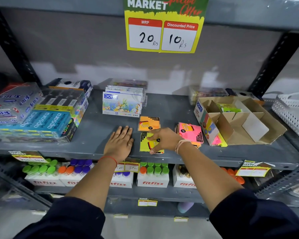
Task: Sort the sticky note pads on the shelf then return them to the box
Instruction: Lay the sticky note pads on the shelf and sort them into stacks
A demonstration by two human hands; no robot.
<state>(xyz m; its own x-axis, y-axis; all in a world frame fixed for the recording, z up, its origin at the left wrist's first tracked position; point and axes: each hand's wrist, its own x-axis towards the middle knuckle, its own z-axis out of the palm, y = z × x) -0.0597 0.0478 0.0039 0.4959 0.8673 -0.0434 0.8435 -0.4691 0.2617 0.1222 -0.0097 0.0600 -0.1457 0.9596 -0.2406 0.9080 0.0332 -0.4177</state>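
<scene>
- Head view: the left hand (119, 142) lies flat on the grey shelf (93, 133), palm down, fingers straight and close together, holding nothing.
- The right hand (164, 139) rests on the yellow sticky note pad (146, 144) near the shelf's front edge; the fingers are spread loosely over it and the thumb touches its near edge, pressing rather than gripping.
- An orange pad (149, 124) lies just behind the yellow one, touching or almost touching it.
- A stack of pink pads (191, 133) sits to the right, beside the cardboard box (259, 135).
- The box is open with card dividers; one green pad (229, 107) lies in a rear compartment, and pink and yellow pads (218, 141) lean against its front left corner.
- A crayon pack (122, 104) stands behind the orange pad.
</scene>
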